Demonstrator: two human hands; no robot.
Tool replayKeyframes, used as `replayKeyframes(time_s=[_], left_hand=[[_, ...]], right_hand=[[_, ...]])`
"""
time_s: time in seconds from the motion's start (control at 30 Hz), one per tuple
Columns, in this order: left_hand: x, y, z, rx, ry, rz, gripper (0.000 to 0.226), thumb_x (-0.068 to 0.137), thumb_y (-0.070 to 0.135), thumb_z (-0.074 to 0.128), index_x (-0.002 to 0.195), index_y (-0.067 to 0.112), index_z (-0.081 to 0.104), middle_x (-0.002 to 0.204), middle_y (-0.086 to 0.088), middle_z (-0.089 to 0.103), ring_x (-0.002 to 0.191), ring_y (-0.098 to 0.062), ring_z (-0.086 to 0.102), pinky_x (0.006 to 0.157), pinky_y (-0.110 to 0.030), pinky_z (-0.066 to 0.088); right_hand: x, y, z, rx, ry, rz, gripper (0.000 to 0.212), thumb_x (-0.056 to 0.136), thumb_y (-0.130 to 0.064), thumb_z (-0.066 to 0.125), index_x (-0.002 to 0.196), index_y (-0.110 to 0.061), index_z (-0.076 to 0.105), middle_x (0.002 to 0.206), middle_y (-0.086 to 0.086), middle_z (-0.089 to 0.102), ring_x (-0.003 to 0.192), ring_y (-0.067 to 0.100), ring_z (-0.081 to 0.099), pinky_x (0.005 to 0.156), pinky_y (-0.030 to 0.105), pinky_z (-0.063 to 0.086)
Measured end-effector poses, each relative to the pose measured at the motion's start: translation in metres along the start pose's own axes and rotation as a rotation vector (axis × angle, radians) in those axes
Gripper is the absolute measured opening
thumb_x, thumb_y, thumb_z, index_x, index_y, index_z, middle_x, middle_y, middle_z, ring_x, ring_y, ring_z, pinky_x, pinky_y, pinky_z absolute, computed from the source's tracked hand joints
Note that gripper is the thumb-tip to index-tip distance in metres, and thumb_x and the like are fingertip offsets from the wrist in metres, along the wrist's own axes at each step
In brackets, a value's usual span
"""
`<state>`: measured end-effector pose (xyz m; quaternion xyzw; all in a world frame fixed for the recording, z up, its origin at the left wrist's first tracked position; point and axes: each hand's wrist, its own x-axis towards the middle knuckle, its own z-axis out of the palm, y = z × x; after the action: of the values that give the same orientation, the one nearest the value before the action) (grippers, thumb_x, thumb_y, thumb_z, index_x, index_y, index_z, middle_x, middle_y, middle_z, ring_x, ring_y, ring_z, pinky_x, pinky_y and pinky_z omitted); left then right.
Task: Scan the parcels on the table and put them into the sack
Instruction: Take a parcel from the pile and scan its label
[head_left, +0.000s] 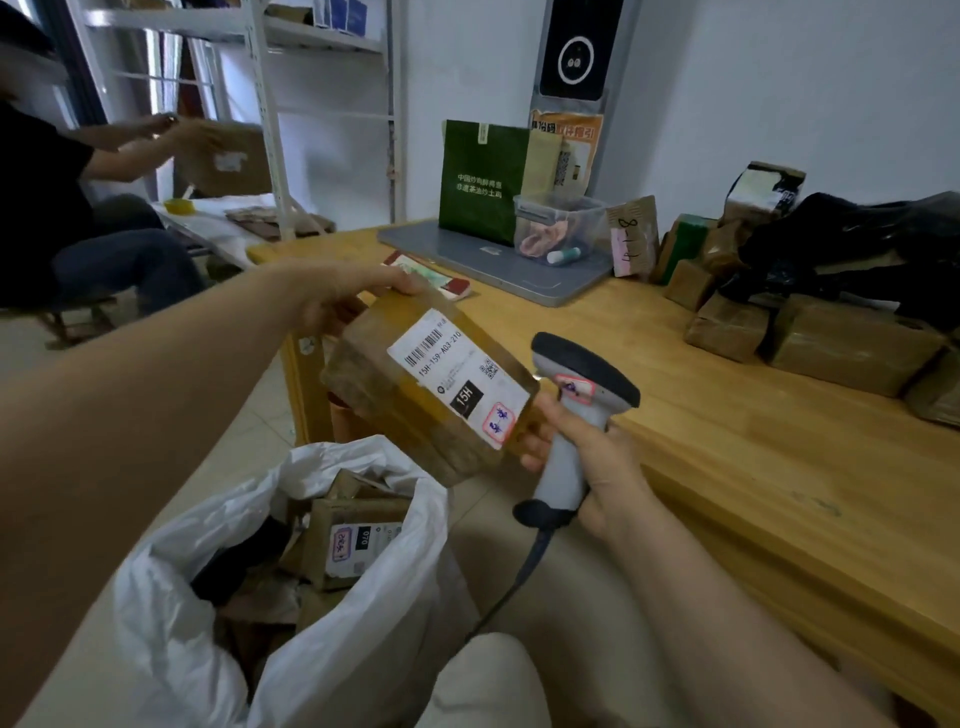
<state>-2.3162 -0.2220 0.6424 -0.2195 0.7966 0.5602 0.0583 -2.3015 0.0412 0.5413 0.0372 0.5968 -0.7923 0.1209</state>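
Parcel (431, 384), brown box w/ white barcode label facing up, is held in the air off the desk's (727, 441) left edge, right above the open white sack (171, 597) on the floor. L hand (348, 299) grips its far end, fingers curled over the top edge. R hand (597, 467) is wrapped round the handle of the grey scanner (576, 415), head just beside the parcel's near corner. Other boxes (353, 540) lie inside the sack. Pile of parcels (852, 348) sits at the desk's far right edge, under black bags (857, 234).

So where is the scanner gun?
In the head view, the right hand grips the scanner, just right of the parcel and beside the table.
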Motion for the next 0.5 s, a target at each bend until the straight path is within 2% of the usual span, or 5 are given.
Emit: replayKeyframes(time_s=[0.07, 0.13, 0.27, 0.4, 0.5], left_hand=[[-0.004, -0.033, -0.004, -0.1, -0.019, -0.049, 0.081, 0.047, 0.051, 0.087, 0.112, 0.017, 0.052, 0.121, -0.014, 0.058, 0.109, -0.034, 0.058, 0.09, -0.044, 0.05], [-0.004, -0.067, -0.004, -0.186, -0.039, -0.085, 0.095, 0.038, 0.048, 0.09, 0.118, 0.015, 0.05, 0.12, -0.014, 0.059, 0.106, -0.033, 0.06, 0.082, -0.042, 0.051], [-0.001, -0.129, 0.001, -0.376, -0.007, -0.175, 0.044, 0.08, 0.037, 0.069, 0.108, 0.008, 0.051, 0.097, -0.014, 0.06, 0.086, -0.027, 0.06, 0.07, -0.036, 0.049], [0.015, -0.196, -0.013, -0.451, 0.05, -0.264, 0.097, 0.051, 0.05, 0.086, 0.131, 0.009, 0.047, 0.118, -0.019, 0.063, 0.103, -0.033, 0.065, 0.084, -0.043, 0.054], [0.024, -0.226, -0.017, -0.511, 0.049, -0.306, 0.121, 0.026, 0.054, 0.092, 0.131, 0.01, 0.05, 0.117, -0.017, 0.066, 0.101, -0.031, 0.067, 0.081, -0.041, 0.055]], right_hand=[[0.01, 0.017, 0.002, 0.077, 0.025, 0.108, 0.035, 0.071, -0.024, 0.081, 0.098, -0.011, 0.064, 0.084, 0.008, 0.071, 0.072, 0.022, 0.067, 0.059, 0.03, 0.055], [0.014, 0.036, 0.007, 0.146, -0.028, 0.204, 0.044, 0.061, -0.029, 0.083, 0.097, -0.012, 0.065, 0.083, 0.009, 0.069, 0.075, 0.023, 0.063, 0.071, 0.034, 0.053], [0.014, 0.07, 0.022, 0.141, -0.122, 0.33, 0.047, 0.058, -0.029, 0.079, 0.1, -0.012, 0.068, 0.096, 0.013, 0.074, 0.095, 0.029, 0.068, 0.098, 0.048, 0.048], [0.017, 0.104, 0.039, -0.009, -0.173, 0.4, 0.058, 0.046, -0.027, 0.087, 0.098, -0.009, 0.07, 0.1, 0.015, 0.074, 0.1, 0.032, 0.067, 0.099, 0.053, 0.046], [0.024, 0.127, 0.055, -0.065, -0.128, 0.428, 0.054, 0.059, -0.016, 0.082, 0.11, -0.007, 0.067, 0.098, 0.013, 0.074, 0.09, 0.028, 0.072, 0.086, 0.049, 0.055]])
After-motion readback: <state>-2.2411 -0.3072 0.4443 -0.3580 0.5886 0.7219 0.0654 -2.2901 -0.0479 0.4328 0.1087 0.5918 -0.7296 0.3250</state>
